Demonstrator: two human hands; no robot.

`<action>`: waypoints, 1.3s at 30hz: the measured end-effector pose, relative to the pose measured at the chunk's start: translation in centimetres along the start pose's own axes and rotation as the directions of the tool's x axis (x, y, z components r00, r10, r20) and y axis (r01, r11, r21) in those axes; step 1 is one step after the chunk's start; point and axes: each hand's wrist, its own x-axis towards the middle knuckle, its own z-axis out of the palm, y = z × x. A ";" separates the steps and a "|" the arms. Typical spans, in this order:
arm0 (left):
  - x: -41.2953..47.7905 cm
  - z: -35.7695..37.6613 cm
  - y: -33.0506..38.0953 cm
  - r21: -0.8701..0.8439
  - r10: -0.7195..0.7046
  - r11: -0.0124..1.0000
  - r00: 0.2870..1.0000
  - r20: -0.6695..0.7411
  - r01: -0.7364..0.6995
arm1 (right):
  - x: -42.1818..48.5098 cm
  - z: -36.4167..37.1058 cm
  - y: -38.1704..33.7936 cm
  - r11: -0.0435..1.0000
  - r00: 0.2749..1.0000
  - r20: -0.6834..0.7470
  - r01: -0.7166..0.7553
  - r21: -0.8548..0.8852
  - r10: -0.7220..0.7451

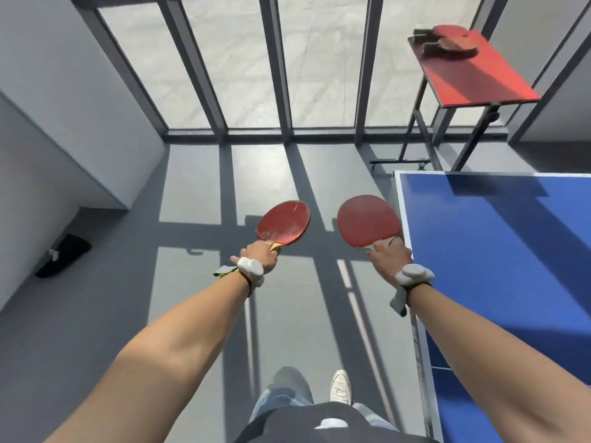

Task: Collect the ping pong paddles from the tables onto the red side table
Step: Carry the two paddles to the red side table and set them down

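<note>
My left hand (259, 255) grips the handle of a red ping pong paddle (283, 222), held flat over the grey floor. My right hand (390, 254) grips a second red paddle (367, 220) just left of the blue table's corner. Ahead at the upper right stands the red side table (479, 81) on a dark metal frame. A few red paddles (447, 39) lie stacked at its far end.
The blue ping pong table (499, 251) fills the right side, its white edge next to my right arm. Floor-to-ceiling windows with dark mullions (281, 75) stand ahead. A grey wall is on the left, with a black bag (64, 255) on the floor beneath it.
</note>
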 end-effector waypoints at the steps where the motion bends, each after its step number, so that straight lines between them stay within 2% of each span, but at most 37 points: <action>1: 1.2 -0.6 0.9 0.034 0.009 0.999 1.000 0.010 -0.009 | 1.4 -0.4 -0.9 1.000 1.000 -0.002 0.001 0.009 -0.001; 7: 9.2 -2.7 6.1 0.049 0.134 0.990 0.991 0.029 -0.135 | 10.2 0.2 -5.8 0.996 0.999 0.009 -0.045 0.074 0.045; 13: 19.2 -5.8 9.8 -0.005 0.099 0.995 0.994 -0.037 -0.099 | 19.2 1.5 -10.9 1.000 1.000 0.009 -0.019 -0.010 0.019; 16: 24.9 -8.7 12.4 0.020 0.149 0.989 0.987 -0.058 -0.148 | 23.7 1.1 -15.0 0.999 0.998 -0.047 -0.033 0.007 0.033; 22: 32.6 -12.0 19.3 -0.227 0.160 0.960 0.986 -0.038 -0.165 | 31.0 0.4 -20.0 0.994 0.986 -0.132 -0.089 0.065 0.097; 27: 37.8 -13.1 26.0 -0.166 0.212 0.963 0.977 -0.022 -0.212 | 38.5 -0.9 -22.2 0.992 0.986 -0.115 -0.113 0.059 0.119; 32: 42.5 -14.6 31.3 -0.167 0.208 0.962 0.977 -0.055 -0.215 | 45.5 -2.2 -24.6 0.999 0.990 -0.139 -0.025 0.046 0.032; 35: 46.9 -17.3 35.8 -0.179 0.207 0.959 0.975 -0.078 -0.218 | 51.1 -4.2 -27.3 0.996 0.984 -0.171 -0.027 0.088 0.042; 39: 51.1 -19.0 39.2 -0.282 0.139 0.946 0.986 -0.096 -0.161 | 56.0 -5.4 -29.5 0.994 0.982 -0.177 -0.050 0.101 0.068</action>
